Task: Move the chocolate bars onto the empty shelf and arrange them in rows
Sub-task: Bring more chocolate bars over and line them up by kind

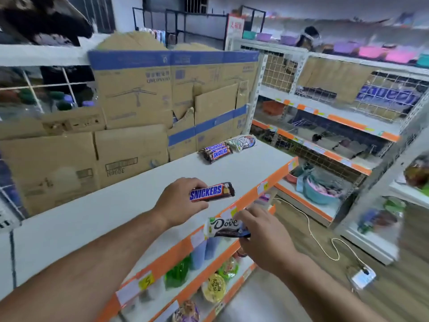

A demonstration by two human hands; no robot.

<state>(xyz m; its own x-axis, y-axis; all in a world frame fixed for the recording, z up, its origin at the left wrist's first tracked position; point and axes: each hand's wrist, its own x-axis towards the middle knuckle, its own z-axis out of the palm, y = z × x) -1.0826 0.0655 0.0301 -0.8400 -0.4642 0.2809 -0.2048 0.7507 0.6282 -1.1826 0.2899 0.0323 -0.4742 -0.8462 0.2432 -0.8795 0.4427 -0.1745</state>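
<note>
Two chocolate bars are in the hands. The left hand (183,201) pinches a Snickers bar (212,192) by its left end, between the thumb and the curled fingers. It holds the bar just above the white shelf (104,212), with the printed name facing up.

The right hand (262,238) is just to the right of the left hand and nearer to the person. Its fingers are closed on the right end of a Dove bar (226,226). This bar is over the orange edge strip (249,201) at the front of the shelf; I cannot tell if it touches the strip.

Beyond the left hand and well apart from it, near the far end of the shelf, a small group of Snickers bars (217,151) lies on the white surface. Some Dove bars (243,142) lie just beside this group, on its far side.

Behind the shelf, beyond both hands, stacked cardboard boxes (134,94) stand. Under the right hand, the lower shelves (232,256) carry packed goods, too blurred to name. To the right of the right hand, a white cable (325,247) runs over the wooden floor to a power strip (363,276).
</note>
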